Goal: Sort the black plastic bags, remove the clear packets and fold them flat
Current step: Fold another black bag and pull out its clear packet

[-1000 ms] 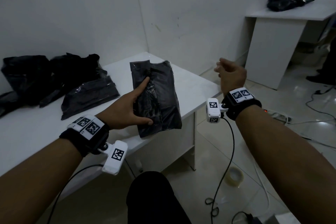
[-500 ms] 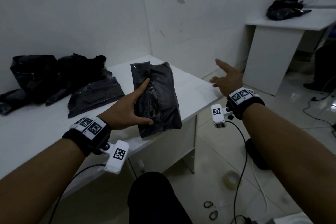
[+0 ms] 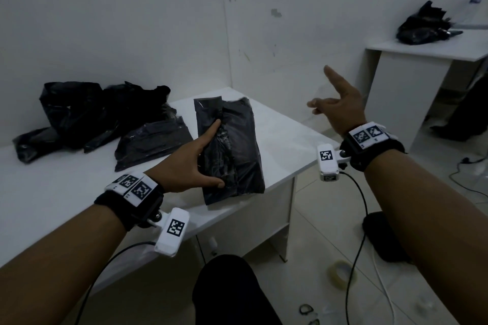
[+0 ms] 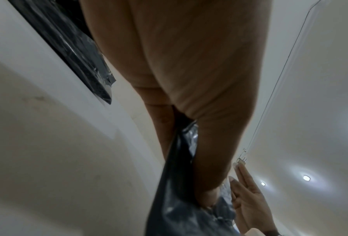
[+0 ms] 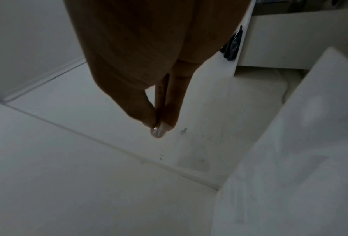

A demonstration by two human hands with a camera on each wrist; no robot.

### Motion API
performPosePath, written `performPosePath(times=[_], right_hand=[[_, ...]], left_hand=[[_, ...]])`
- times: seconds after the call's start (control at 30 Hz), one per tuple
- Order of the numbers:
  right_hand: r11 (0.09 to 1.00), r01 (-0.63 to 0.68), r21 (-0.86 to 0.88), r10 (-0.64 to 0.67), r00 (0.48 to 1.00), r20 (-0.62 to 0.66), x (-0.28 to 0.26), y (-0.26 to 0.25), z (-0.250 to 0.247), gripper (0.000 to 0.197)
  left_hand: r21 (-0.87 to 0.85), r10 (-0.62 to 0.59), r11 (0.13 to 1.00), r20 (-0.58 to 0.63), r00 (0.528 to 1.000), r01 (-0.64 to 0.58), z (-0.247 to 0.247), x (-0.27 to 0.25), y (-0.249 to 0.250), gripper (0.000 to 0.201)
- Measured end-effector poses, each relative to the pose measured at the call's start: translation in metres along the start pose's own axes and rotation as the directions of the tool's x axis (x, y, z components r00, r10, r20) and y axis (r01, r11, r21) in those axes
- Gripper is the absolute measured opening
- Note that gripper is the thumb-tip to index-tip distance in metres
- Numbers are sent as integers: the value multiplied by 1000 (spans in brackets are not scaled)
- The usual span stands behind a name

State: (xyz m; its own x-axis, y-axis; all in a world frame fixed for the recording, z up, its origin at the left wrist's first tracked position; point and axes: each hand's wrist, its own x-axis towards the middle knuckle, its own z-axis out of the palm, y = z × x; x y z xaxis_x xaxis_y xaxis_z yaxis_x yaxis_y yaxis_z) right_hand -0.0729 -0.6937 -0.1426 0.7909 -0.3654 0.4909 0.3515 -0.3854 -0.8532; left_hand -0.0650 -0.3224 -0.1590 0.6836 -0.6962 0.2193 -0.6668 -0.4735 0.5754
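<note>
A flat black plastic bag (image 3: 243, 145) in shiny clear wrap lies lengthwise near the right end of the white table (image 3: 285, 140). My left hand (image 3: 195, 166) grips its left fold, index finger along the top and thumb across the near part. In the left wrist view the black plastic (image 4: 179, 183) sits pinched between thumb and fingers. My right hand (image 3: 335, 105) hangs in the air right of the table, fingers spread, holding nothing. The right wrist view shows its fingers (image 5: 165, 103) straight over the floor.
A second flat bag (image 3: 153, 145) and a crumpled heap of black bags (image 3: 92, 113) lie left on the table. A far white table (image 3: 422, 50) carries another black heap (image 3: 425, 25). On the floor are a tape roll (image 3: 340, 274), cables and a dark object (image 3: 383, 237).
My right hand went from curled to spread fingers and rose up and to the right. The left hand kept its hold on the bag.
</note>
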Motion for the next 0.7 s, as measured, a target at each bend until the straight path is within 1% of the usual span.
performPosePath(times=[0.07,0.13,0.23,0.3,0.37,0.43,0.53,0.6,0.63,0.7], right_hand=[[997,44,58,-47,998,51,1,-17,4,82],[983,55,178,-74,992,103,1,-31,13,84],[927,-9,375,-78,974,214,-10,-47,32,83],[878,-71,472,-98,941,324,-22,-59,48,82],[834,-116,539,-158,886,436,-36,-73,65,85],[813,-134,567,-235,814,530,-48,-88,82,87],[802,-139,581,-332,705,627,-63,-116,106,83],[776,-172,607,-380,641,667,-72,-132,121,83],[761,-195,619,-394,619,679,-75,-138,128,81],[742,-237,627,-396,600,696,-81,-149,141,78]], left_hand=[[4,-9,1000,-8,1000,9,-4,-6,-1,130],[3,-21,1000,-18,1000,21,-10,-13,-2,130],[12,-44,999,-34,998,45,-17,-24,-4,131],[22,-55,998,-48,997,56,-23,-34,-7,131],[31,-64,997,-61,996,66,-31,-44,-11,131],[28,-84,996,-71,994,86,-38,-54,-15,130],[18,-115,993,-88,989,117,-47,-69,-20,130],[16,-139,990,-98,985,141,-52,-80,-24,130],[15,-150,988,-106,983,152,-55,-85,-26,130],[12,-165,986,-122,979,168,-59,-96,-30,130]])
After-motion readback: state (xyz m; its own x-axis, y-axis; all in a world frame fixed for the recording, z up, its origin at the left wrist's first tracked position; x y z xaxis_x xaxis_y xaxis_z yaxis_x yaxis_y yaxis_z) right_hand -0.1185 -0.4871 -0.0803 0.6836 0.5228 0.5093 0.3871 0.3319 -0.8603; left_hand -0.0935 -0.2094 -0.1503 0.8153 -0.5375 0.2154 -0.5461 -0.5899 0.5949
